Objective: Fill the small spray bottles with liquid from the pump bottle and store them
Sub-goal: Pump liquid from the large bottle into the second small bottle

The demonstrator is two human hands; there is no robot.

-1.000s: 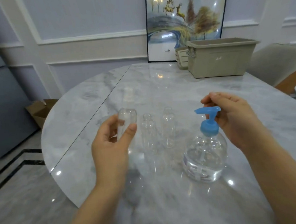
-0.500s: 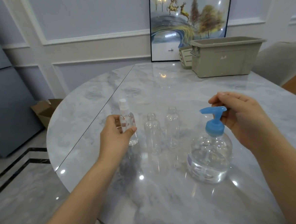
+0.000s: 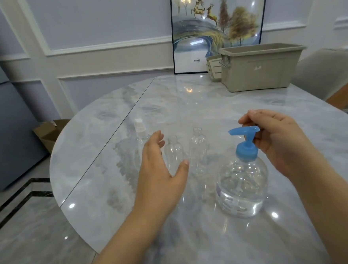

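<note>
Three small clear bottles stand in a row on the marble table. The leftmost bottle carries a white spray cap and is partly hidden behind my left hand. The middle bottle and the right bottle have no caps. My left hand is open, fingers spread, right beside the middle bottle and holding nothing. The clear pump bottle with a blue pump head stands to the right. My right hand hovers behind the pump head, fingers loosely curled near its top.
A beige storage bin sits at the table's far right, a smaller slatted beige container beside it. A framed picture leans on the wall. A grey chair stands at the right, a cardboard box on the floor at the left.
My left hand set the capped spray bottle down on the table, let go of it, and moved right toward the middle bottle. My right hand stayed by the pump head.
</note>
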